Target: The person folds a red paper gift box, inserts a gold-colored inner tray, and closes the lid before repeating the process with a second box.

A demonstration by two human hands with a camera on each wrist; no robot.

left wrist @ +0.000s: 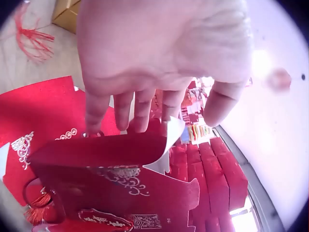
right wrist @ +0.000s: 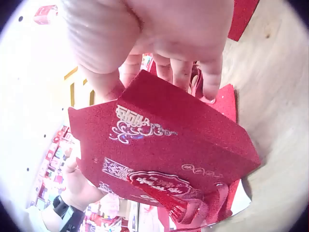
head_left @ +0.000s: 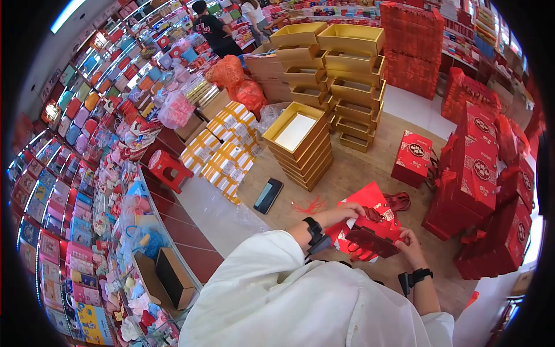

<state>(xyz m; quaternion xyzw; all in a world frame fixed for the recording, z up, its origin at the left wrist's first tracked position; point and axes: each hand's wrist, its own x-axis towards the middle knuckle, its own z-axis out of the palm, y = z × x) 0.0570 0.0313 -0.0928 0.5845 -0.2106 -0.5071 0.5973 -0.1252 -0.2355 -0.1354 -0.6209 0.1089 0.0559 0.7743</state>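
Note:
A red gift box point(head_left: 373, 238) with unfolded flaps, pale printed scrollwork and a red tassel is held low in front of my body. My right hand point(head_left: 411, 248) grips its right end; in the right wrist view the thumb lies on the near side of a corner and the fingers point(right wrist: 181, 75) go behind the edge. My left hand point(head_left: 347, 213) is at the other end, its fingers point(left wrist: 142, 108) fairly straight and reaching behind the upper edge, beside a white-backed flap point(left wrist: 174, 133). The thumb stands apart from the flap. A flat red sheet point(head_left: 370, 196) lies beneath the box.
Gold trays point(head_left: 300, 147) are stacked ahead on the wooden table point(head_left: 248, 188), with a phone point(head_left: 268, 195) and red tassels point(head_left: 309, 205) nearby. Finished red boxes point(head_left: 468, 168) pile up at the right. Wrapped white-and-orange bundles point(head_left: 222, 150) and a red stool point(head_left: 169, 170) stand left.

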